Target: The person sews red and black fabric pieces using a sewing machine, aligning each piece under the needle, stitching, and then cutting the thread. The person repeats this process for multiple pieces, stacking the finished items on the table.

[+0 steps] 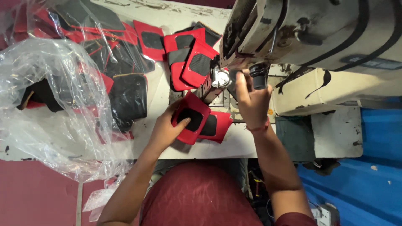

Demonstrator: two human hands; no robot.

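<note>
Red fabric pieces with black mesh panels lie across the pale sewing table (251, 144). The left hand (165, 127) is closed on one red-and-black piece (190, 117), thumb on its near edge and fingers under its left side, holding it tilted just left of the machine's needle area. A second matching piece (215, 125) lies flat on the table, touching the held one on its right and partly under it. The right hand (251, 102) is raised well above the table, its fingers curled at the shiny round metal part (222, 78) of the sewing machine head (318, 29), beside a black cylindrical knob (259, 75); whether the fingers grip that part or only touch it cannot be told. The two hands are apart, the left low and near, the right higher and farther. Beyond the needle, a heap of sewn red-and-black pieces (188, 56) rests on the far side of the table. To the left, a large clear plastic bag (54, 104) lies open and crumpled, holding more black and red pieces (125, 92), some spilling out toward the heap
</note>
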